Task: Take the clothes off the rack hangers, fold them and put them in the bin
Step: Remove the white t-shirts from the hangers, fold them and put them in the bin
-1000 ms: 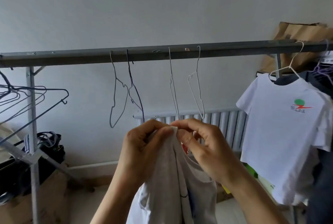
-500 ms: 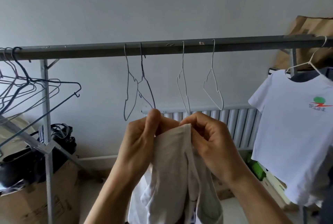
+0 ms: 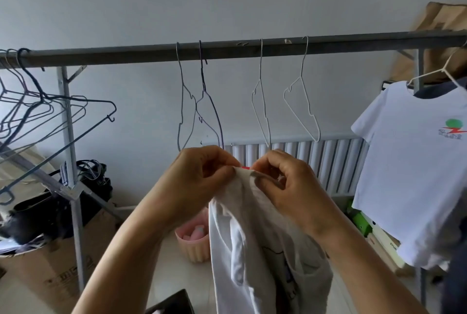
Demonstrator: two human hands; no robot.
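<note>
At centre frame, below the rack rail (image 3: pixel 252 46), the left hand (image 3: pixel 202 179) and right hand (image 3: pixel 288 184) each pinch the top edge of the white shirt (image 3: pixel 252 250) with curled fingers. The shirt hangs with its long axis vertical, pinched edge uppermost. Draw both pinch points apart, level, to flatten it for folding.

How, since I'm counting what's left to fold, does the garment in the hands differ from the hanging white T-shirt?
The held garment is pinched at its top by the left hand and right hand; the white T-shirt hangs on a white hanger. The held garment droops bunched; the white T-shirt hangs spread. The white T-shirt shows a green-and-red logo; the held garment shows none clearly. Both are pale.
</note>
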